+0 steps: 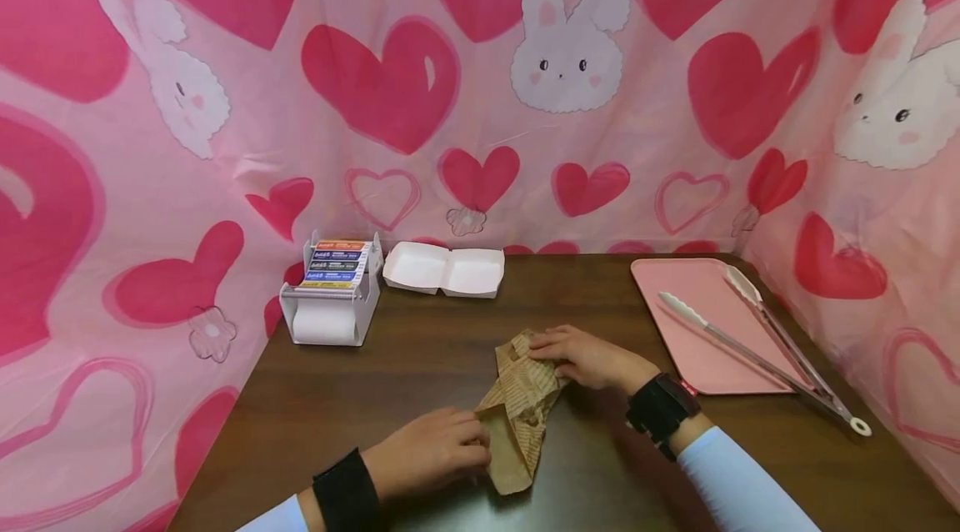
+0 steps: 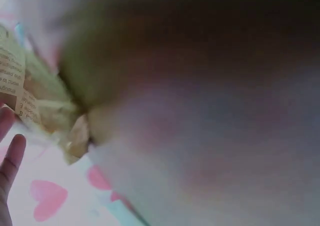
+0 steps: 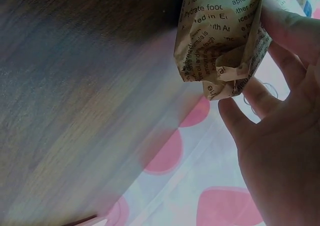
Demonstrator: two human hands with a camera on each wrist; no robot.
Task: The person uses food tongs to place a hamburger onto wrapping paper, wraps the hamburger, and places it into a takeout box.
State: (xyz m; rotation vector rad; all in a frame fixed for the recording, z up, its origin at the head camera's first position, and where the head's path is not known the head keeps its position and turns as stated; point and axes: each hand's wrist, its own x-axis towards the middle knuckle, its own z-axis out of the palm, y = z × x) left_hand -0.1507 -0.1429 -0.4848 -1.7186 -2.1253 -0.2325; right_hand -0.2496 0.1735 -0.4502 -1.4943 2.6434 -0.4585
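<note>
Here, left hand (image 1: 435, 449) and right hand (image 1: 585, 355) at paper (image 1: 525, 386) edges, tabletop (image 1: 420, 373) around.

In the head view, the left forearm (image 1: 279, 518) rises from the lower left through a black-banded wrist (image 1: 345, 492) to the left hand (image 1: 429, 453), knuckles up, fingers (image 1: 471, 434) bent. The right forearm (image 1: 738, 478) slants in from the lower right, and the right hand (image 1: 588, 358) sits higher, right of centre, fingers (image 1: 550, 345) pointing left. In the right wrist view those fingers come from the right edge, slightly bent and parted.
</note>
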